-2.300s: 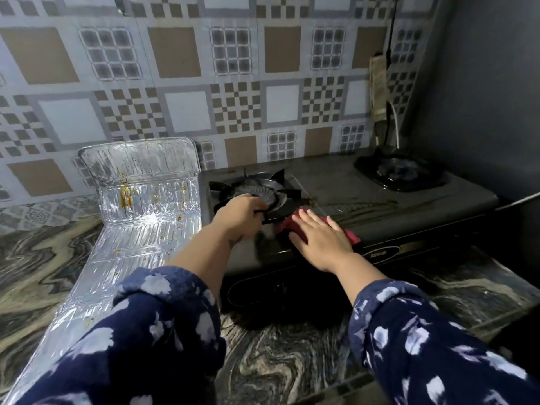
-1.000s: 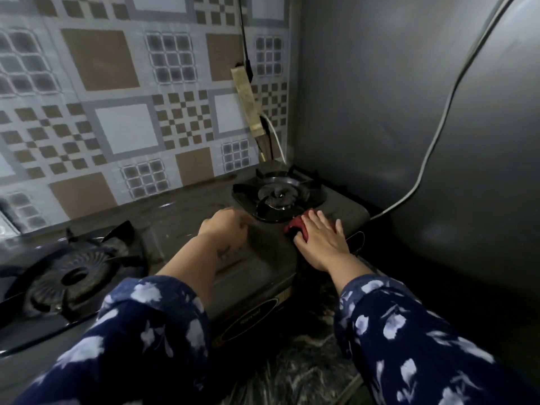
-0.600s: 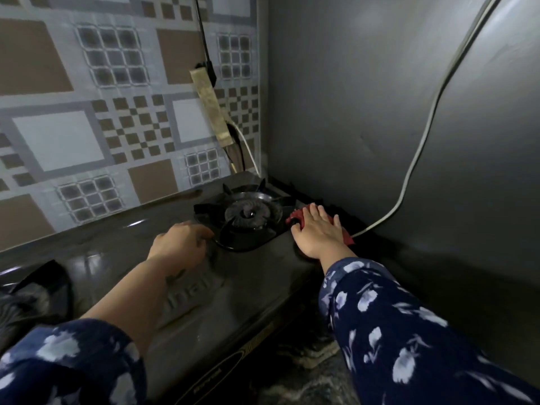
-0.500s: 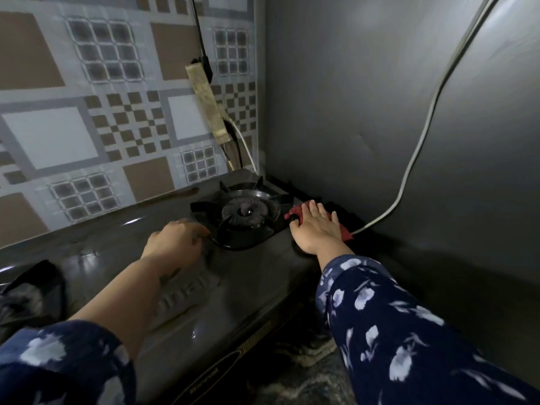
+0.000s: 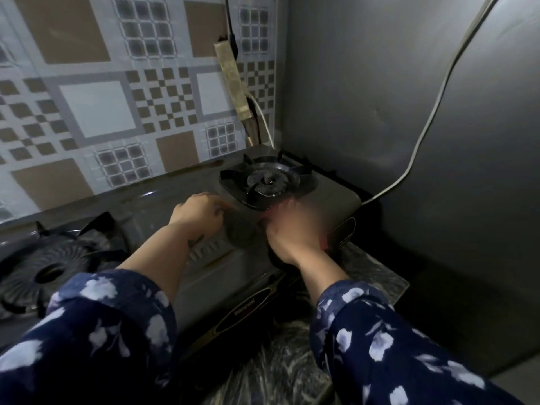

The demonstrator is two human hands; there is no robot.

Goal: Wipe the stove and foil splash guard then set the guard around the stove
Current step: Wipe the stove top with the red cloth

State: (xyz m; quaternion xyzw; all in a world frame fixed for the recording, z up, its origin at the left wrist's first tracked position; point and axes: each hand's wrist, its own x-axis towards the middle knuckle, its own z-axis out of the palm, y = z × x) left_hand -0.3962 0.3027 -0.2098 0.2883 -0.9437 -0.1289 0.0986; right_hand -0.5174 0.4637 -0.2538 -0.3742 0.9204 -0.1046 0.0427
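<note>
Both hands lay on the stove: left hand loosely curled, right hand blurred, grip unclear; wiping unfinished, guard unseen.

One stove – two burners – two hands – one cable.

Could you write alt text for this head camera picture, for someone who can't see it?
A person's motion-blurred right hand presses on a dark gas stove before its right burner, the left hand resting alongside. A patterned tiled wall stands behind.
</note>
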